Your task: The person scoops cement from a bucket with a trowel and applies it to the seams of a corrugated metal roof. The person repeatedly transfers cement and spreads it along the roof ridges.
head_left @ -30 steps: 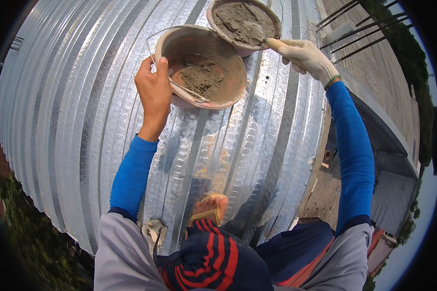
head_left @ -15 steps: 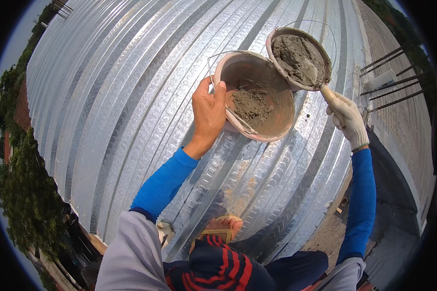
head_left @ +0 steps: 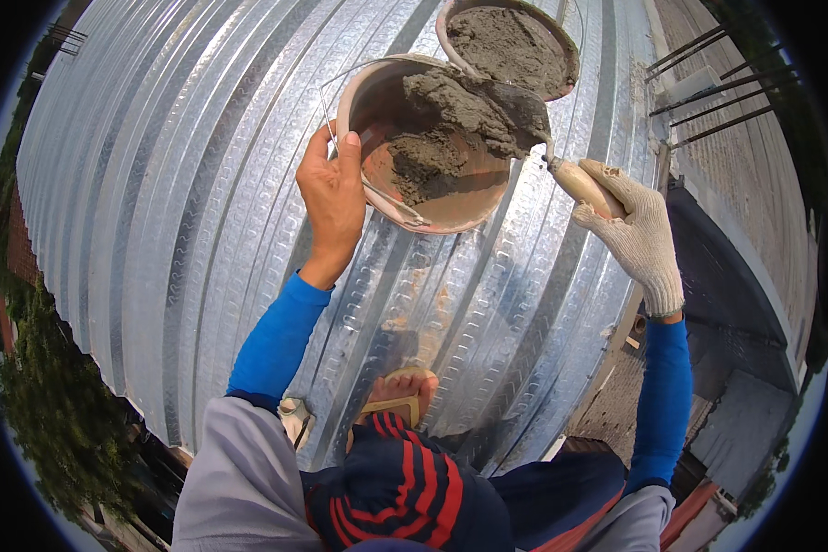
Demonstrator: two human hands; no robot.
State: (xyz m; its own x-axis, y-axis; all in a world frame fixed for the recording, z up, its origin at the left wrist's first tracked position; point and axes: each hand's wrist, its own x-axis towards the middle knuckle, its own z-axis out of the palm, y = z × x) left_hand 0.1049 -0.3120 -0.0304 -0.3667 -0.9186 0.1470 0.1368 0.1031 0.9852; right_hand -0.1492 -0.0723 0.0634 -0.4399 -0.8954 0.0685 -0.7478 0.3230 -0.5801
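My bare left hand [head_left: 334,189] grips the left rim of a tilted bucket [head_left: 480,204], thumb over the edge. Wet grey mortar [head_left: 423,166] lies on the bucket's inner wall. In a white knit glove, my right hand [head_left: 630,216] is wrapped around the wooden handle of a trowel [head_left: 524,109]. The trowel's blade carries a heap of mortar over this bucket's mouth, its far side overlapping the right rim. Just beyond stands a second bucket [head_left: 570,66], filled with mortar, its rim close against the first.
Ribbed metal decking [head_left: 239,184] spreads underfoot, with my sandalled foot [head_left: 400,396] on it. Steel bars [head_left: 718,97] jut out at the right beside a rough wall [head_left: 754,184]. Trees [head_left: 64,386] stand below the deck's left edge.
The trowel has come out of the far bucket loaded with mortar and now hangs over the nearer one. My view has shifted, so both buckets appear farther left and higher.
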